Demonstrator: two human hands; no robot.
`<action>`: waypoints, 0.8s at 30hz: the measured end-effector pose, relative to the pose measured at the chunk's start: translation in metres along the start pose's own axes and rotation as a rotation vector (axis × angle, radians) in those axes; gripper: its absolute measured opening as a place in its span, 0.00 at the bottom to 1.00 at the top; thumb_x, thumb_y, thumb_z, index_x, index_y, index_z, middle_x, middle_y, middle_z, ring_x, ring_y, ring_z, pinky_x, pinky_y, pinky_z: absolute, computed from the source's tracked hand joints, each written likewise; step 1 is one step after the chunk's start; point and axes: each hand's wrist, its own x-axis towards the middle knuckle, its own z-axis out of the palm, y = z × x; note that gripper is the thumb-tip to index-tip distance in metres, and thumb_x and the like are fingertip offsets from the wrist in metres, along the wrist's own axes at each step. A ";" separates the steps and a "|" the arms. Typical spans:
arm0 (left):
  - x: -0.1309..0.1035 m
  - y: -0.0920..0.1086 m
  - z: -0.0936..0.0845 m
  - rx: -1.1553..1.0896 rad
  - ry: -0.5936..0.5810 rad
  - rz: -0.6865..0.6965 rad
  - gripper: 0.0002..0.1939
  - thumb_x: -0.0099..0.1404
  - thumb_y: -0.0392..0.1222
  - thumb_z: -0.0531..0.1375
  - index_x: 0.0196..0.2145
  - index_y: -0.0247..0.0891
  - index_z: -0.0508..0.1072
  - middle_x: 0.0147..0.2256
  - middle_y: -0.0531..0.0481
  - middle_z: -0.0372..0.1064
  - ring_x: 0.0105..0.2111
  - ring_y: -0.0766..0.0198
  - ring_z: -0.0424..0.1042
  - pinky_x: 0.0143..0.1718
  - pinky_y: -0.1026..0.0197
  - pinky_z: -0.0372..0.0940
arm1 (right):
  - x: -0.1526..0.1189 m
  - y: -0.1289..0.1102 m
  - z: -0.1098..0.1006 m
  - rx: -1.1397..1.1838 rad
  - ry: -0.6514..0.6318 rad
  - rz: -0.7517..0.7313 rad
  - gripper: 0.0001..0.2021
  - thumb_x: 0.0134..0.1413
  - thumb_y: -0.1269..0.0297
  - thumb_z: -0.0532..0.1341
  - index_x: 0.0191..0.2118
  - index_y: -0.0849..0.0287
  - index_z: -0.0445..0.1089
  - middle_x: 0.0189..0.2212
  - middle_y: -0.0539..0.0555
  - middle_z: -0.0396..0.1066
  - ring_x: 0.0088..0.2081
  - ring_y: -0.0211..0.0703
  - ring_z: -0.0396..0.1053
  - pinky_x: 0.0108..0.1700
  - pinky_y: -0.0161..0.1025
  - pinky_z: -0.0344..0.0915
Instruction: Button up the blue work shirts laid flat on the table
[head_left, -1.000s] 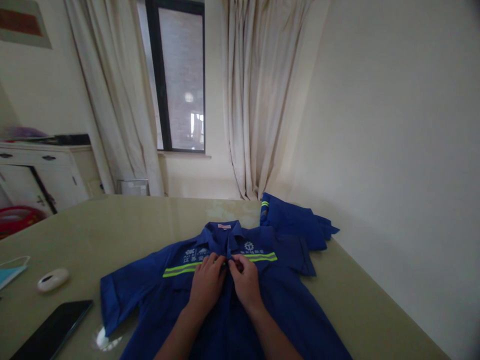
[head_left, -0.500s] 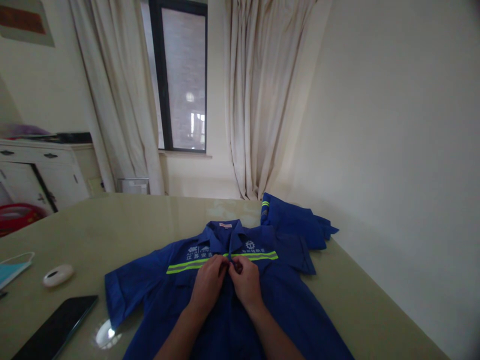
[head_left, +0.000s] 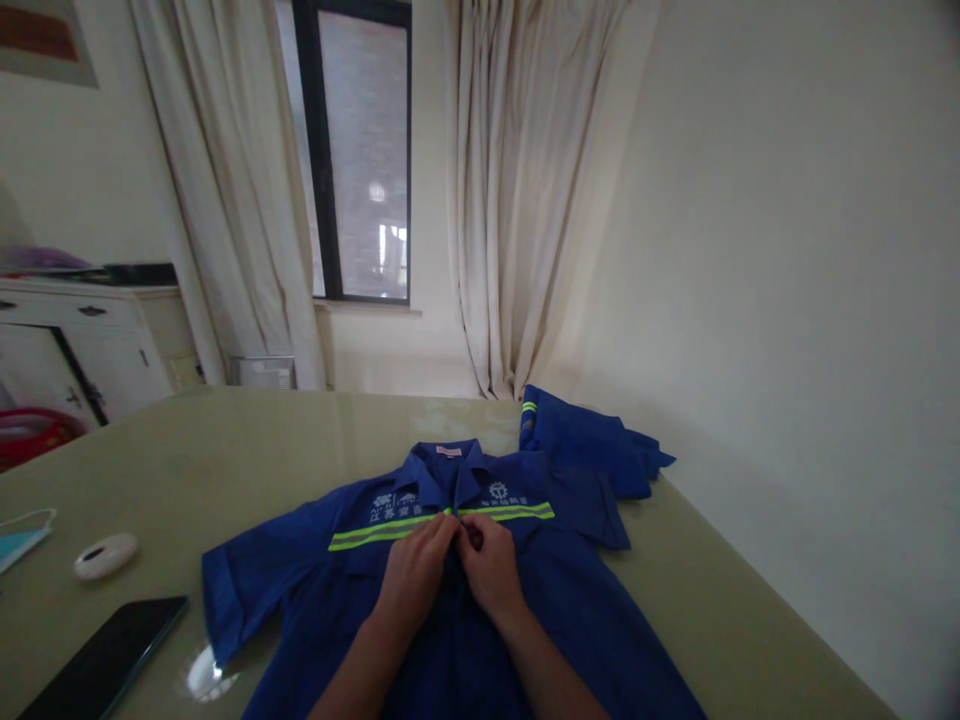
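Note:
A blue short-sleeved work shirt (head_left: 585, 590) lies spread front side up, its collar pointing away from me. Yellow-green reflective stripes and white printing cross its chest. My left hand (head_left: 417, 562) and my right hand (head_left: 489, 562) meet at the front opening, just below the collar. Both pinch the shirt's front edge, with fingers curled and fingertips nearly touching. Whatever small part lies between the fingertips is hidden by them.
The shirt rests on a greenish table (head_left: 315, 440). Behind its right sleeve lies a folded blue garment (head_left: 585, 440). At the left are a black phone (head_left: 105, 655), a white oval object (head_left: 106, 556) and a light-blue face mask (head_left: 22, 545). A wall (head_left: 787, 350) borders the right side.
My left hand's fingers have shifted slightly and extended over the front edge; the right hand keeps its pinch. The view has swung a little, so the table items sit slightly further left.

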 end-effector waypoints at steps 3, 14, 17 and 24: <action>0.000 -0.002 0.003 -0.091 0.045 -0.088 0.10 0.72 0.34 0.51 0.39 0.43 0.71 0.36 0.51 0.74 0.35 0.61 0.76 0.35 0.63 0.64 | 0.002 0.000 -0.003 0.143 -0.075 0.055 0.18 0.63 0.55 0.54 0.33 0.58 0.78 0.24 0.53 0.76 0.25 0.44 0.73 0.28 0.36 0.67; 0.005 -0.006 0.009 -0.667 0.133 -0.359 0.10 0.69 0.49 0.57 0.43 0.43 0.70 0.36 0.49 0.78 0.38 0.57 0.79 0.41 0.56 0.72 | 0.002 0.000 -0.001 -0.083 -0.006 -0.108 0.09 0.57 0.70 0.57 0.34 0.56 0.76 0.33 0.54 0.76 0.35 0.45 0.74 0.39 0.37 0.67; 0.007 -0.015 0.017 -0.758 0.128 -0.377 0.10 0.65 0.50 0.60 0.39 0.41 0.70 0.35 0.49 0.77 0.37 0.57 0.79 0.42 0.55 0.72 | 0.001 -0.002 -0.002 -0.151 0.009 -0.122 0.09 0.57 0.71 0.57 0.34 0.55 0.75 0.34 0.54 0.76 0.37 0.46 0.73 0.42 0.38 0.66; 0.009 -0.017 0.017 -0.657 0.099 -0.320 0.08 0.64 0.40 0.57 0.42 0.41 0.69 0.34 0.51 0.73 0.35 0.59 0.76 0.38 0.58 0.71 | 0.007 0.013 0.003 0.115 0.048 0.070 0.06 0.53 0.62 0.62 0.31 0.58 0.75 0.29 0.53 0.77 0.31 0.45 0.73 0.34 0.37 0.66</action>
